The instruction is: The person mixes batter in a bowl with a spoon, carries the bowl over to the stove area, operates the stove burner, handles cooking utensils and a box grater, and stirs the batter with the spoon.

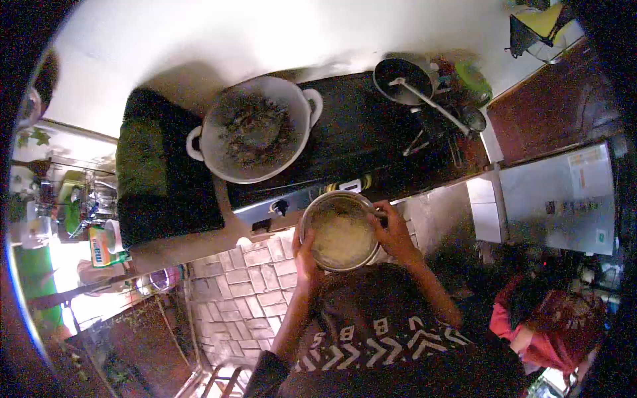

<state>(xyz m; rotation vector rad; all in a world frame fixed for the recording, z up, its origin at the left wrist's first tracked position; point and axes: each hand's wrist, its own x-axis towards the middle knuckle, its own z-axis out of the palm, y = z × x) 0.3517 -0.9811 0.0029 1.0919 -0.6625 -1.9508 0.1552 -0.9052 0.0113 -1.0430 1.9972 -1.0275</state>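
Close in front of my body I hold a round metal pot (340,233) with pale, whitish contents inside. My left hand (306,255) is wrapped round its left side. On the right side, my right hand (393,232) grips the pot near a dark handle. Beyond it, on the black stove top (345,132), stands a large white two-handled pot (219,149) with dark residue over its inside bottom. The undersides of my fingers are hidden by the pot I hold.
A dark pan (385,69) with a light-handled utensil lies at the back right. Dark cloth (142,166) covers something left of the stove. A dish rack (73,192) stands far left, a white fridge (561,199) right. Another person in red (554,331) is at lower right.
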